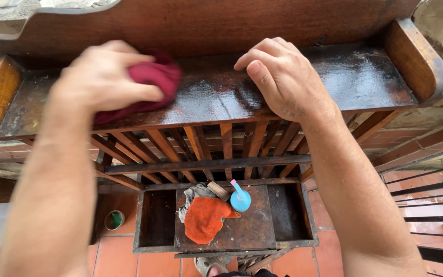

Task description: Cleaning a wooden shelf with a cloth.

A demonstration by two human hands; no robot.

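Note:
My left hand [103, 79] is closed on a dark red cloth [152, 77] and presses it onto the glossy top board [216, 95] of a dark wooden shelf unit; the hand is blurred. My right hand [280, 74] rests palm down on the same board to the right, fingers bent over its back edge, holding nothing. The board looks wet and shiny around the cloth.
Below, through the slats [201, 146], a lower wooden tray [283, 241] holds an orange cloth [206, 220], a grey rag [193, 195] and a blue bottle with a pink nozzle [240, 199]. A small green-and-white cup [114, 219] stands on the red tile floor. Rounded wooden end pieces [416, 56] flank the board.

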